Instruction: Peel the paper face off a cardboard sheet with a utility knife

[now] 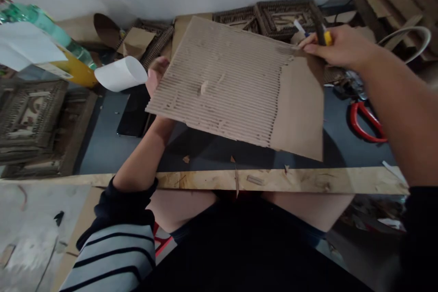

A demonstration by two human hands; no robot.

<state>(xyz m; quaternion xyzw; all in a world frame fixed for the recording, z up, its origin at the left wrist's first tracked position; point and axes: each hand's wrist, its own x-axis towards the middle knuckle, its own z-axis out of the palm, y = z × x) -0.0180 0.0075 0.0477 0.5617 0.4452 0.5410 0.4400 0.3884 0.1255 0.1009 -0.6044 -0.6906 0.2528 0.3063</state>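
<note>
A large cardboard sheet (pixel 222 77) is held up at a tilt above the table. Most of its face is bare corrugated ridges, with a torn scrap on them; a strip at the right still has smooth paper (pixel 297 105). My left hand (pixel 157 73) is closed on the sheet's left edge, its fingers partly hidden behind it. At the upper right corner my right hand (pixel 337 45) pinches the sheet. A yellow-and-dark tool (pixel 327 38), its kind unclear, also sits in that hand.
Red-handled scissors (pixel 367 123) lie at the right, and a black phone (pixel 132 116) at the left. Stacked cardboard frames (pixel 32 114), a white paper roll (pixel 121 74) and a green bottle (pixel 48 23) stand left. More frames (pixel 287 16) line the wall. Scraps dot the wooden front edge (pixel 205 179).
</note>
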